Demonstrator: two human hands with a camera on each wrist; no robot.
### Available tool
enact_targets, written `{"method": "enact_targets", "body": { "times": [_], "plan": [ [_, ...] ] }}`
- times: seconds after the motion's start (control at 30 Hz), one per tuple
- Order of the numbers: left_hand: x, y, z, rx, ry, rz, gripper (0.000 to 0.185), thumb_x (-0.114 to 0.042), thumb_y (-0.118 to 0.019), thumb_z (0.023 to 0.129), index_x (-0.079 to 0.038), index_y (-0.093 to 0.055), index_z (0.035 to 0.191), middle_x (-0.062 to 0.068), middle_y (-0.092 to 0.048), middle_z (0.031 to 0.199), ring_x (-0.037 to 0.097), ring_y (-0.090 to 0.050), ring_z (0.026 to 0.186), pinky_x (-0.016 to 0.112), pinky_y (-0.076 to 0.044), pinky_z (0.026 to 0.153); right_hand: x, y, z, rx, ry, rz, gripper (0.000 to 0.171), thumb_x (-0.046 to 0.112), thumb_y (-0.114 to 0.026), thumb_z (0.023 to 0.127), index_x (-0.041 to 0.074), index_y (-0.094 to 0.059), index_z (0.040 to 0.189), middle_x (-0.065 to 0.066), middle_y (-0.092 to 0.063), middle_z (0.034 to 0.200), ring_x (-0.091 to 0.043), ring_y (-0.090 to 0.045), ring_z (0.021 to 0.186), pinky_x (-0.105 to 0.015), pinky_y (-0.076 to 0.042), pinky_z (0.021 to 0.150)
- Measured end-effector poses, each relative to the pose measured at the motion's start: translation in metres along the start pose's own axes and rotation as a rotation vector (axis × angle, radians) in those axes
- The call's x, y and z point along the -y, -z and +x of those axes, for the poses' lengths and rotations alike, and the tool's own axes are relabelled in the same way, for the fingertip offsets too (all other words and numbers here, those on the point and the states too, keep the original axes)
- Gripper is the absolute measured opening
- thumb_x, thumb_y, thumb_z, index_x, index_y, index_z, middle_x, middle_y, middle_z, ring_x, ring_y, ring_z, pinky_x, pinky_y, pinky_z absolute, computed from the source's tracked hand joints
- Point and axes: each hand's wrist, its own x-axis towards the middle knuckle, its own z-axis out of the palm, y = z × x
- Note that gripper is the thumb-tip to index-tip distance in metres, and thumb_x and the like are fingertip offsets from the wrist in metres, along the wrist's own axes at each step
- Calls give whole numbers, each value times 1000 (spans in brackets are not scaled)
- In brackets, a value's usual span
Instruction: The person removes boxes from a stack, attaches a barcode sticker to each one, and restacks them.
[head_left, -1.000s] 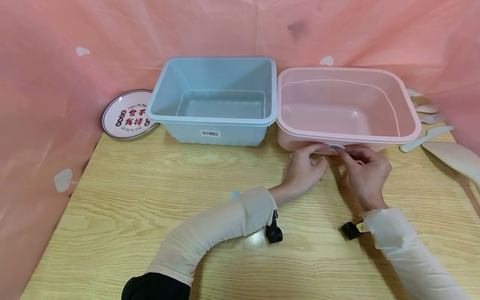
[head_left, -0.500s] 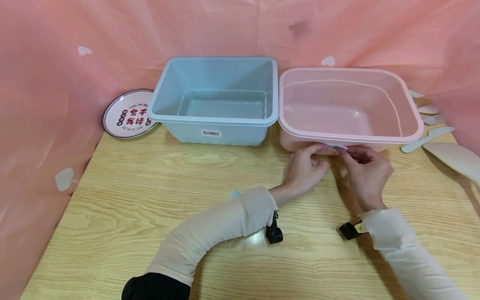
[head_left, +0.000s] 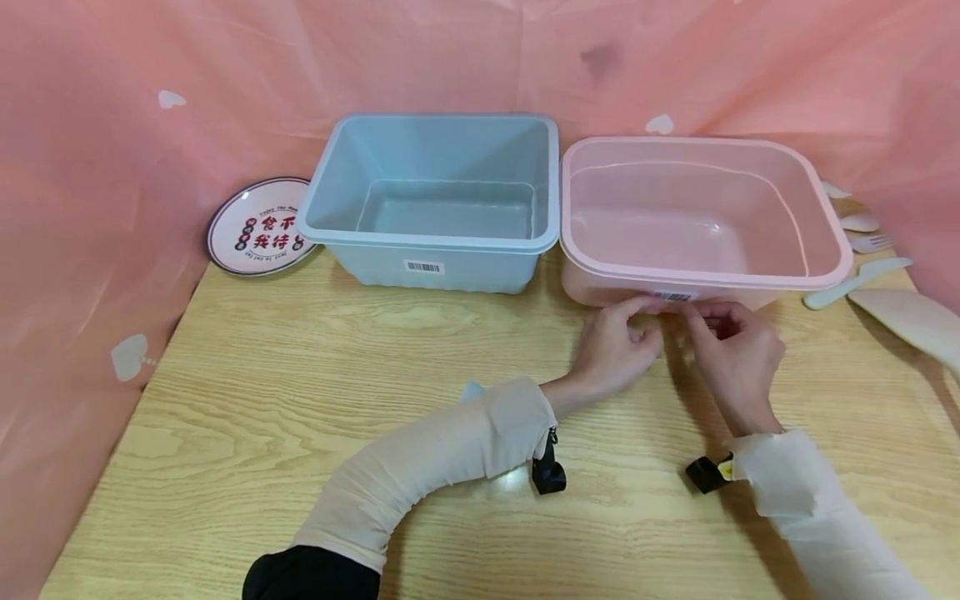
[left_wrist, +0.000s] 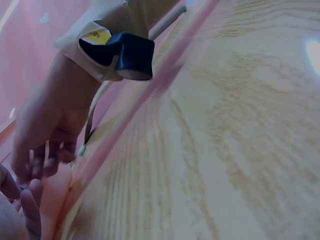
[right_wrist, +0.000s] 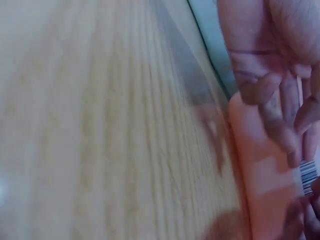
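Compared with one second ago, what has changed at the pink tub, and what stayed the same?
Little changed. Both hands slid slightly down from the pink tub: the left hand and right hand now sit just below its barcode label, which shows fully; earlier fingertips covered part of it. Whether they still touch it is unclear. The blue tub, plate and utensils stayed put.

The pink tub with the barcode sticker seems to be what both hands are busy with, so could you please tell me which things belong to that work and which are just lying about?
In hand:
- pink tub
- barcode sticker on its front wall
- left hand and right hand, fingertips at the sticker

Lying about:
- blue tub
- printed plate
- pale cutlery by the tub
- table
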Motion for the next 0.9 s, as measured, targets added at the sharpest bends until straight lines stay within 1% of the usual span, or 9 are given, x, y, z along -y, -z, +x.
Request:
{"method": "enact_targets", "body": {
  "times": [0.1, 0.13, 0.2, 0.37, 0.47, 0.6, 0.67, 0.83, 0.9],
  "plan": [
    [0, -2, -1, 26, 2, 30, 44, -8, -62, 83, -22, -64, 125, -4, -71, 82, -6, -48, 44, 11, -40, 48, 1, -1, -4, 77, 129, 56, 16, 13, -65, 90, -2, -69, 94, 21, -61, 78, 11, -53, 61, -6, -43, 52],
    [0, -2, 0, 33, 1, 38, 46, -8, -62, 82, -21, -63, 126, -3, -72, 79, -7, -49, 45, 10, -40, 50, 2, -3, -4, 102, 169, 68, 15, 10, -63, 90, -3, -69, 95, 19, -61, 81, 11, -54, 62, -5, -43, 53],
    [0, -3, 1, 37, -1, 57, 47, -9, -64, 82, -22, -62, 128, -4, -73, 92, -10, -51, 51, 8, -40, 56, 3, -4, -4, 131, 217, 81, 14, 7, -61, 91, -4, -68, 97, 19, -61, 83, 10, -54, 62, -6, -43, 52],
    [1, -4, 3, 45, 7, 99, 49, -14, -66, 82, -25, -60, 129, -9, -71, 108, -12, -59, 67, 7, -41, 71, 2, -5, -2, 146, 188, 88, 18, 12, -56, 95, -4, -65, 98, 19, -59, 70, 4, -55, 55, -12, -42, 44],
    [2, -4, 3, 60, 29, 120, 50, -15, -67, 81, -27, -60, 129, -11, -71, 108, -9, -62, 75, 10, -41, 76, -1, -5, -1, 157, 174, 68, 19, 11, -55, 95, -5, -65, 98, 6, -62, 71, 5, -55, 54, -11, -42, 45],
    [3, -3, 2, 82, 53, 133, 49, -15, -67, 81, -28, -59, 128, -13, -70, 108, -6, -61, 78, 11, -41, 77, -3, -5, -2, 173, 199, 55, 18, 7, -56, 93, -7, -65, 100, -13, -66, 80, 10, -54, 57, -8, -43, 48],
    [2, -3, 3, 81, 43, 124, 49, -14, -66, 82, -26, -59, 129, -11, -69, 108, -6, -62, 78, 9, -41, 76, -1, -4, -2, 179, 194, 56, 18, 8, -56, 93, -5, -65, 103, -9, -67, 83, 10, -55, 59, -8, -44, 49],
    [-1, -3, 4, 76, 11, 88, 51, -12, -65, 82, -21, -57, 131, -8, -69, 110, -1, -64, 94, 5, -41, 78, 7, 0, 0, 195, 98, 98, 20, 13, -53, 96, 0, -64, 107, 17, -60, 76, 2, -57, 57, -15, -44, 44],
    [-1, -3, 4, 77, 22, 86, 53, -11, -65, 81, -22, -56, 132, -8, -68, 111, -1, -64, 91, 5, -41, 76, 7, 2, 0, 203, 72, 110, 21, 14, -52, 97, 0, -63, 107, 19, -60, 73, -1, -57, 55, -17, -44, 42]
  ]
}}
